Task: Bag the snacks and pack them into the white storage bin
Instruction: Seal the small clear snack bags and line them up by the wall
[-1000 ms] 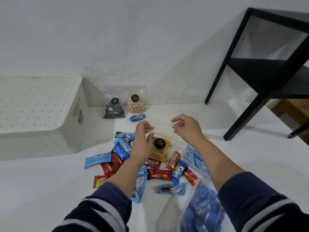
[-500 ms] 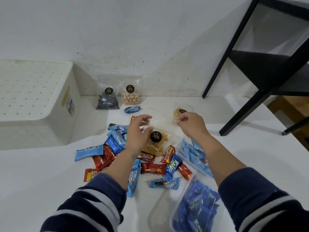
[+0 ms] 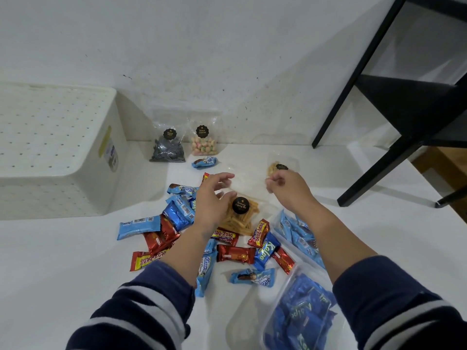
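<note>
My left hand (image 3: 214, 198) and right hand (image 3: 285, 186) each pinch an edge of the clear bag (image 3: 249, 179) above the packet of potato sticks (image 3: 240, 218), so I should spread its mouth wide before sliding it in.
</note>
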{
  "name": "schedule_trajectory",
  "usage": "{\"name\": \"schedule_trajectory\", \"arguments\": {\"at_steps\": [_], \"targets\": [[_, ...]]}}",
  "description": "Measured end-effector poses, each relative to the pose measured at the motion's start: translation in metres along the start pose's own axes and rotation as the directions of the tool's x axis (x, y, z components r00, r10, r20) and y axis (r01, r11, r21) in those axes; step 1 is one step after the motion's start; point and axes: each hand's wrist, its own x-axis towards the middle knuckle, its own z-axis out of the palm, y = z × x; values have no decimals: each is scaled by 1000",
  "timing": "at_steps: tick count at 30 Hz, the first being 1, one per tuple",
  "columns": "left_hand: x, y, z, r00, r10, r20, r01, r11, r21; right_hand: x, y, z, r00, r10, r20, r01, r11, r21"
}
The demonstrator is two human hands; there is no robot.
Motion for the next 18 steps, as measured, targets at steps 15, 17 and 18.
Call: {"name": "schedule_trajectory", "arguments": {"at_steps": [15, 17, 18], "targets": [[-1, 1, 2, 998, -13, 53, 14, 1000, -24, 9, -7, 4, 997, -74, 22, 75, 996, -49], [-1, 2, 4, 998, -14, 64, 16, 1000, -26, 12, -10, 6, 995, -99, -5, 98, 990, -102], [-1, 2, 4, 998, -15, 67, 17, 1000, -27, 14, -11, 7, 995, -102, -12, 99, 987, -126]]}}
